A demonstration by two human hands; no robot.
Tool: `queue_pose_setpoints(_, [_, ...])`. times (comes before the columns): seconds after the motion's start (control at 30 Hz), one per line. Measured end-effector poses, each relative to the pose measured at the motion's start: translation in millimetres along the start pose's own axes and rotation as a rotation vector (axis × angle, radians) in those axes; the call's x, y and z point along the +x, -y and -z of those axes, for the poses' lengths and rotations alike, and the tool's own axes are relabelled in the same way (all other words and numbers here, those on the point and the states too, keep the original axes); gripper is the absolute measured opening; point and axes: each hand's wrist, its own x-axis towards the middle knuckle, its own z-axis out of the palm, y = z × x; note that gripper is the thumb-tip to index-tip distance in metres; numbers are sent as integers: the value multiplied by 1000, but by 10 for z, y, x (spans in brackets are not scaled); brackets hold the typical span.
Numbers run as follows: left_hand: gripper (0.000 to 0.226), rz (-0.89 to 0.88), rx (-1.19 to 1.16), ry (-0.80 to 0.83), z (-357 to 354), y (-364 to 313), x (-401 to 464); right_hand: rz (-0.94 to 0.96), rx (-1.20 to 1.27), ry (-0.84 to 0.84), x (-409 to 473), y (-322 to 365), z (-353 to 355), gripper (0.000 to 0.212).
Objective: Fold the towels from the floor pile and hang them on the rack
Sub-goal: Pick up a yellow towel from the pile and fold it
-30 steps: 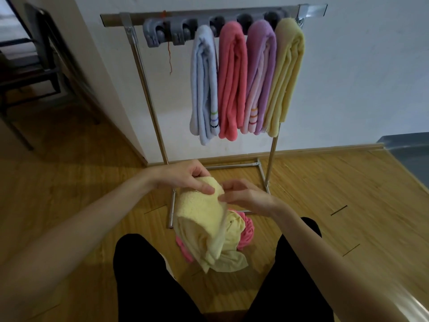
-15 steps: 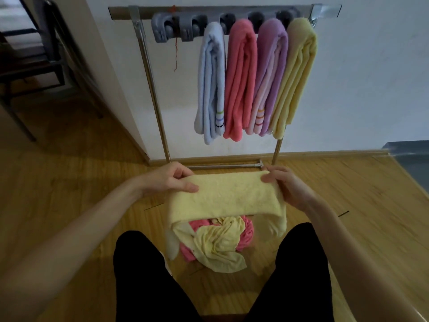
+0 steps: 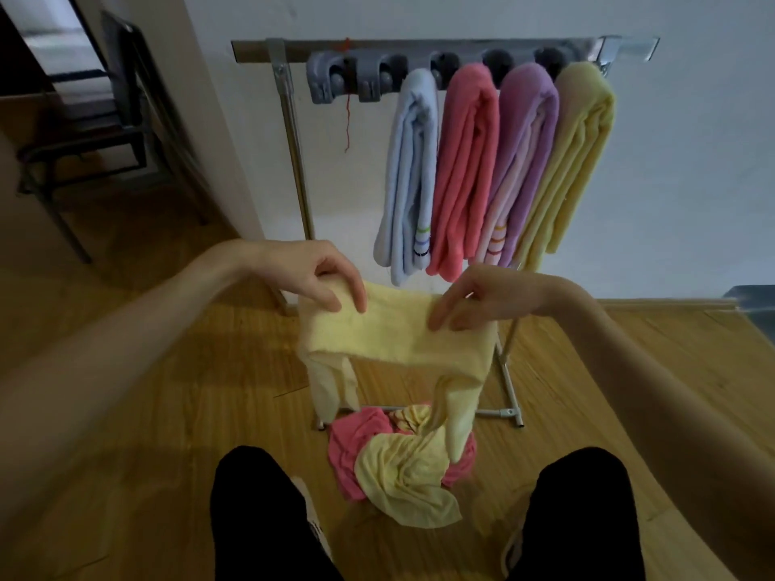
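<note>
Fingers (image 3: 335, 299) of both my hands pinch the yellow towel (image 3: 394, 333) stretched between them above the floor pile (image 3: 398, 467). Four towels hang folded on the rack (image 3: 289, 132); I judge this one and the pile remain.

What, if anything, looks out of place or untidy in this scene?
A red thread dangles from the rack beside the grey clips. On the floor, pink and yellow towels lie crumpled, not yet folded.
</note>
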Motion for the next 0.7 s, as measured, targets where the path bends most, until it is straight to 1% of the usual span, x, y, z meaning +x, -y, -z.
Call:
queue_pose_setpoints(0.07, [30,44,91,15,133,20,25,-27,-174,-135,150,80,91,32])
queue_pose_setpoints(0.13, [32,129,229,-50,244,51,53,-64,-356,-273,310,166,145,37])
queue_pose_setpoints(0.2, [34,210,397,-193,361,72,97,-71,-500,-398,474,248,201,42])
queue_pose_setpoints(0.3, [40,212,531,-513,548,92,169,-22,-607,-621,720,340,373,40])
queue_pose_setpoints(0.4, [42,177,591,-807,799,173,238,28,-639,-789,953,423,642,35])
queue_pose_setpoints(0.5, [47,166,703,-1021,1070,204,306,41,-613,-914,1172,554,906,30])
queue_pose_setpoints(0.6, [54,208,789,-1143,1292,182,384,-6,-548,-1036,1389,697,1104,32])
queue_pose_setpoints(0.7, [46,288,845,-1210,1429,148,496,-33,-463,-1095,1580,797,1174,33])
